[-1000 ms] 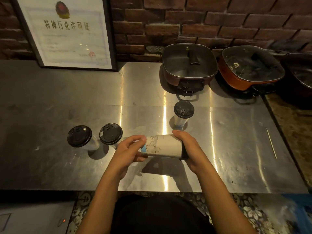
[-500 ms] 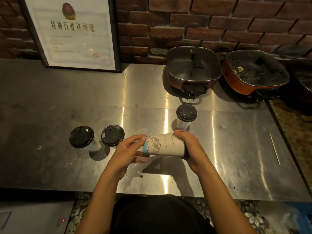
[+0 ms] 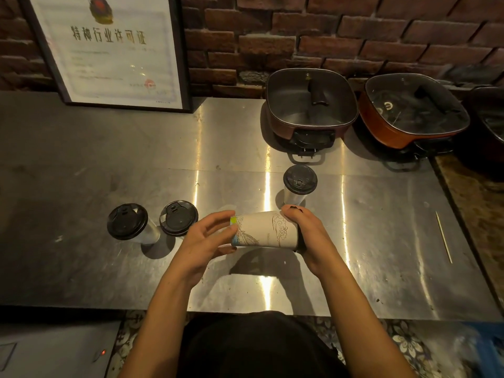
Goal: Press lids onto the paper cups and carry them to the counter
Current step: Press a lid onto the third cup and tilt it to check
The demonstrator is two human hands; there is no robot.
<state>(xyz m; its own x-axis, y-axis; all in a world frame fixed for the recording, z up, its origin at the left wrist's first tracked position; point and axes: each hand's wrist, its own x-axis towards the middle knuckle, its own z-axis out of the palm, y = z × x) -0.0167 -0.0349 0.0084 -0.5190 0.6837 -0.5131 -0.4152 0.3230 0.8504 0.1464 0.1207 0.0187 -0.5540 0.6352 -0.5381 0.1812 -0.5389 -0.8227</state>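
A white paper cup (image 3: 266,232) with line drawings lies sideways between my hands, above the steel counter (image 3: 381,241). My right hand (image 3: 308,236) covers its wide end, where a black lid edge shows. My left hand (image 3: 210,238) cups its narrow base with the fingers loosely curled. Three more cups stand upright on the counter with black lids on: one (image 3: 126,222) at the left, one (image 3: 178,218) right beside it, and one (image 3: 299,180) just beyond my right hand.
Two square electric pots with glass lids (image 3: 311,105) (image 3: 411,113) stand at the back right by the brick wall. A framed certificate (image 3: 109,50) leans at the back left. A thin wooden skewer (image 3: 443,237) lies near the counter's right edge.
The sideways cup has turned in my hands, showing a different part of its print. My left fingers have loosened a little on its base. The standing cups have not moved.
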